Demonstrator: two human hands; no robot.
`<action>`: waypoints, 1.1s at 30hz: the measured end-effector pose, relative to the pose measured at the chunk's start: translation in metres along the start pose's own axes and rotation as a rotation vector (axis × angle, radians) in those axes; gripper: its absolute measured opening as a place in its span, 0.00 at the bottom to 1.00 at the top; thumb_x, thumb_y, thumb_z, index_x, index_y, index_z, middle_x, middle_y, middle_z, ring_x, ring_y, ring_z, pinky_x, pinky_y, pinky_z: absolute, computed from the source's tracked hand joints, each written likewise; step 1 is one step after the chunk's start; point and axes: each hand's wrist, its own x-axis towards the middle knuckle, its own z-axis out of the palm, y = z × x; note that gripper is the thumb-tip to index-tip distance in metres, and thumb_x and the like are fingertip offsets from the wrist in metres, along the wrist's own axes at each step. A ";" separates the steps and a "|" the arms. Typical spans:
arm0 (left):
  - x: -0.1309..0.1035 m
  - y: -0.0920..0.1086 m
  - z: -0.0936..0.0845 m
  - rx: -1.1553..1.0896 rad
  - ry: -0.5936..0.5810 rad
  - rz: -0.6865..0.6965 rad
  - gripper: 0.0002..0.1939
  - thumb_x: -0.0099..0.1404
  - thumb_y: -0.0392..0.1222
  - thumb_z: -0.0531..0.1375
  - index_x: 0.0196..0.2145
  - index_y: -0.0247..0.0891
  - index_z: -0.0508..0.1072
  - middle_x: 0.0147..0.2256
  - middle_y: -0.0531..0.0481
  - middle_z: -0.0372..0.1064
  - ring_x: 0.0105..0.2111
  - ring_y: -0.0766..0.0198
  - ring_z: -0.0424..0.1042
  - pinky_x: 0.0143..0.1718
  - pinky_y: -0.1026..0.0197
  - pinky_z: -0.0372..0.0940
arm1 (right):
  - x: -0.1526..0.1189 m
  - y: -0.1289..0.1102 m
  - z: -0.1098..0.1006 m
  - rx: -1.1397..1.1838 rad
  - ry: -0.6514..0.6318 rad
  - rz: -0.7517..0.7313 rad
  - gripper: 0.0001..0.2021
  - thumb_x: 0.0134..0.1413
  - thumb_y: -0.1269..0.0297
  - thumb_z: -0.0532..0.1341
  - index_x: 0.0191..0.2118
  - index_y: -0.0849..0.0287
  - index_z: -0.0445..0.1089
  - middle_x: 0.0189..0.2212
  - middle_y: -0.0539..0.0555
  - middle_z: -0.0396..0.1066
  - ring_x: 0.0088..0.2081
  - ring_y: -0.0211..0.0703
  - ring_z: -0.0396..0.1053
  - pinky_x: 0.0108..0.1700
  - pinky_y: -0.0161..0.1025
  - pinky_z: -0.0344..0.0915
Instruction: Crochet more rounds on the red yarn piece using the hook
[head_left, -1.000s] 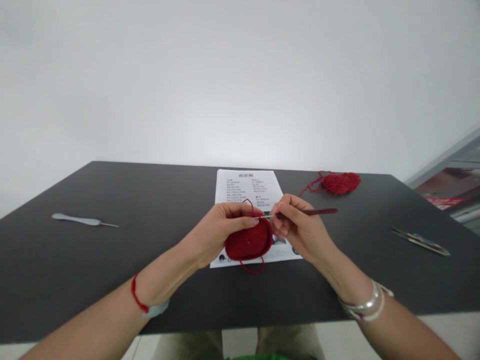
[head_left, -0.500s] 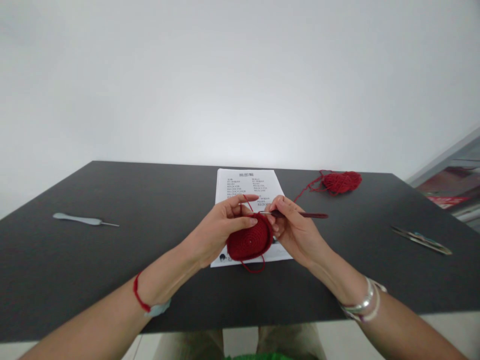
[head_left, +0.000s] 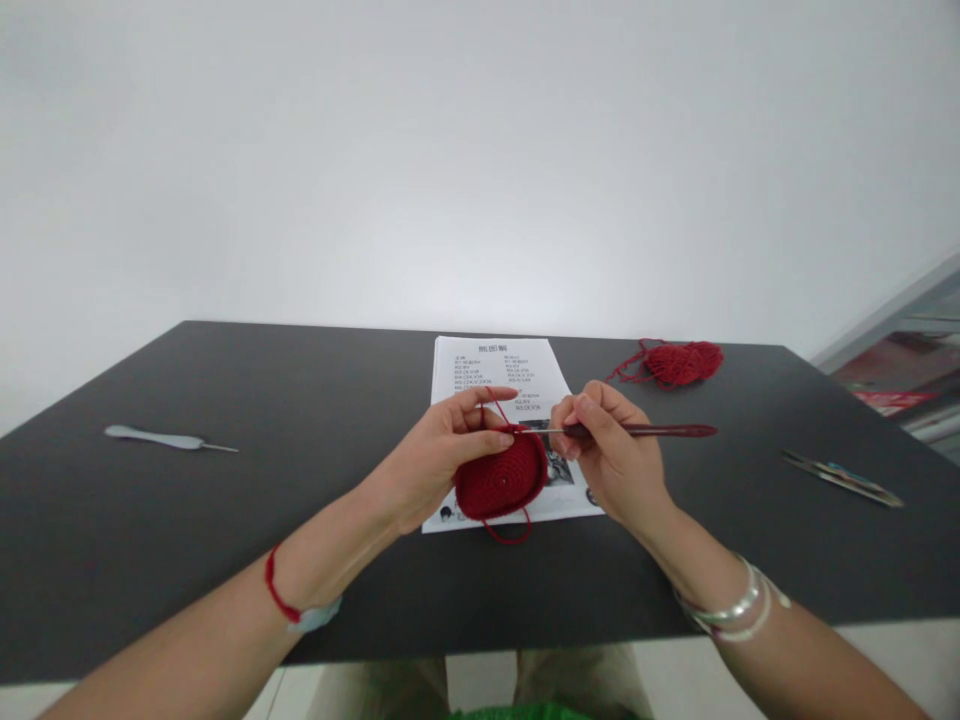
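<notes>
A round red crocheted piece [head_left: 501,478] hangs above a printed sheet, pinched along its upper edge by my left hand [head_left: 465,432]. Red yarn loops over the left index finger, and another loop dangles below the piece. My right hand [head_left: 609,440] is closed around a crochet hook [head_left: 667,431] with a dark red handle. The hook's metal shaft points left, its tip at the piece's top edge beside my left thumb. Under both hands, the printed sheet [head_left: 491,362] lies partly covered.
On the dark table [head_left: 315,400], a grey-handled hook [head_left: 157,437] lies at the left. A ball of red yarn [head_left: 684,364] sits at the back right. Metal snips [head_left: 844,478] rest at the right. A white wall [head_left: 480,160] rises behind the table.
My right hand has moved to the right, drawing the hook partly back, so more of its metal shaft shows. More of the sheet's picture is uncovered. My left hand has hardly moved.
</notes>
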 end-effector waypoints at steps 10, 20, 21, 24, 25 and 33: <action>-0.001 0.001 0.000 -0.022 -0.001 -0.007 0.29 0.49 0.27 0.66 0.50 0.31 0.67 0.24 0.58 0.68 0.23 0.73 0.65 0.25 0.70 0.59 | -0.002 0.005 -0.004 -0.078 -0.012 -0.085 0.13 0.54 0.59 0.63 0.24 0.58 0.65 0.18 0.45 0.67 0.20 0.32 0.59 0.23 0.32 0.53; -0.001 0.002 0.002 -0.019 0.019 -0.008 0.37 0.50 0.26 0.65 0.58 0.30 0.62 0.23 0.58 0.68 0.22 0.74 0.64 0.23 0.70 0.58 | -0.005 0.005 -0.004 -0.110 -0.017 -0.116 0.13 0.56 0.59 0.63 0.24 0.58 0.65 0.19 0.45 0.67 0.21 0.32 0.59 0.24 0.32 0.53; -0.001 0.002 0.002 -0.019 0.023 -0.007 0.38 0.49 0.26 0.65 0.58 0.30 0.61 0.23 0.58 0.68 0.22 0.74 0.64 0.23 0.70 0.58 | -0.005 0.005 -0.004 -0.109 -0.018 -0.116 0.13 0.56 0.60 0.62 0.24 0.58 0.65 0.19 0.45 0.67 0.21 0.32 0.59 0.24 0.32 0.53; -0.002 0.002 0.003 -0.018 0.034 0.001 0.40 0.49 0.25 0.65 0.60 0.29 0.59 0.24 0.58 0.68 0.23 0.73 0.65 0.24 0.70 0.59 | -0.005 0.005 -0.005 -0.109 -0.018 -0.114 0.12 0.56 0.60 0.62 0.25 0.58 0.65 0.19 0.45 0.67 0.21 0.32 0.59 0.23 0.33 0.53; -0.002 0.002 0.003 -0.017 0.035 0.003 0.41 0.49 0.25 0.65 0.60 0.30 0.59 0.24 0.58 0.68 0.23 0.73 0.65 0.25 0.70 0.59 | -0.005 0.005 -0.005 -0.109 -0.017 -0.114 0.12 0.56 0.60 0.62 0.25 0.58 0.65 0.19 0.45 0.67 0.21 0.32 0.59 0.23 0.33 0.53; 0.000 0.000 -0.001 0.001 0.002 0.006 0.21 0.49 0.29 0.66 0.42 0.33 0.73 0.24 0.56 0.70 0.23 0.73 0.66 0.25 0.69 0.58 | -0.005 0.004 -0.005 -0.101 -0.019 -0.111 0.13 0.55 0.59 0.63 0.24 0.58 0.64 0.19 0.46 0.67 0.21 0.32 0.60 0.23 0.32 0.53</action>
